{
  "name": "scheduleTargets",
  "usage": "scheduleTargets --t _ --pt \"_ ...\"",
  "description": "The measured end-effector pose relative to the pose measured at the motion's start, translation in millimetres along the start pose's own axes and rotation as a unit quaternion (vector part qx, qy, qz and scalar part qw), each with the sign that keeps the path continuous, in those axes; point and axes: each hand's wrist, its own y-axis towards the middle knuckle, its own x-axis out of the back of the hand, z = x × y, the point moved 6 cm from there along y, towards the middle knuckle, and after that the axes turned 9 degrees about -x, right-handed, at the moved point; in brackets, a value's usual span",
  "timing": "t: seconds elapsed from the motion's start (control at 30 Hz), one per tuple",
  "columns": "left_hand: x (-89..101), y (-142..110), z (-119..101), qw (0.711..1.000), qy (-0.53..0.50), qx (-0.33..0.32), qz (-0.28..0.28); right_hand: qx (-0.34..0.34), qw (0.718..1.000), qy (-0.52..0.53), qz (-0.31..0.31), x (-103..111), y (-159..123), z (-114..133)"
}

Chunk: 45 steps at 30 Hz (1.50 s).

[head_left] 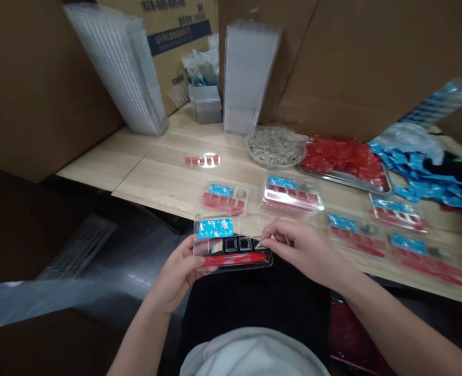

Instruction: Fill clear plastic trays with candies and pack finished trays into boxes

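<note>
Nearest the body, just off the front edge of the bench [145,180], a clear plastic tray [231,245] is held in the air. It is gripped at its left end by the left hand [176,277], thumb on top and fingers curled beneath. The right hand [305,250] is closed in a pinch at the tray's right end, on a small piece (too blurred to identify).

Step judged in hand: filling of the tray. A blue packet [215,228] lies in its far left part, dark square pockets sit at the middle, and a red stick [234,258] runs along the near side. The next move would call for a steady left-hand hold and a fine placement into a pocket.

The tray's long axis runs left to right, parallel to the bench's front edge; the open face points up, tilted slightly toward the wearer.

Farther on, filled trays [291,193] lie along the front half of the bench. Beyond them, toward the back edge, a metal pan of red pieces [343,156] and a round dish [276,146] are seen, with stacks of empty trays [249,78] leaning at the back.
</note>
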Motion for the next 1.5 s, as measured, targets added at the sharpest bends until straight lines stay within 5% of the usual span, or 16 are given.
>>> scheduleTargets --t 0.2,0.5,0.67,0.83,0.93,1.17,1.33,1.5 --pt "-40.2 7 14 0.999 0.013 0.028 0.041 -0.073 0.995 0.06 -0.026 39 -3 -37" --pt "-63.9 3 25 0.996 0.027 0.059 0.053 -0.018 0.993 -0.092 -0.066 35 -19 -52" --pt "-66.7 4 23 0.997 0.017 0.048 0.05 0.052 0.988 -0.102 -0.098 43 -32 -35" --pt "-75.7 4 22 0.996 0.009 0.046 0.081 0.122 0.985 -0.116 0.023 6 -32 3" --pt "-76.3 4 21 0.996 0.01 0.042 0.08 0.136 0.981 -0.132 0.033 -2 -27 10" --pt "-70.5 6 25 0.996 0.019 0.055 0.07 -0.044 0.996 -0.048 -0.054 61 -15 -53" --pt "-73.8 10 30 0.994 0.032 0.062 0.08 -0.077 0.994 -0.078 -0.002 51 -20 -74" --pt "-78.5 10 31 0.994 0.041 0.075 0.06 -0.104 0.986 -0.104 -0.076 53 -25 -73"
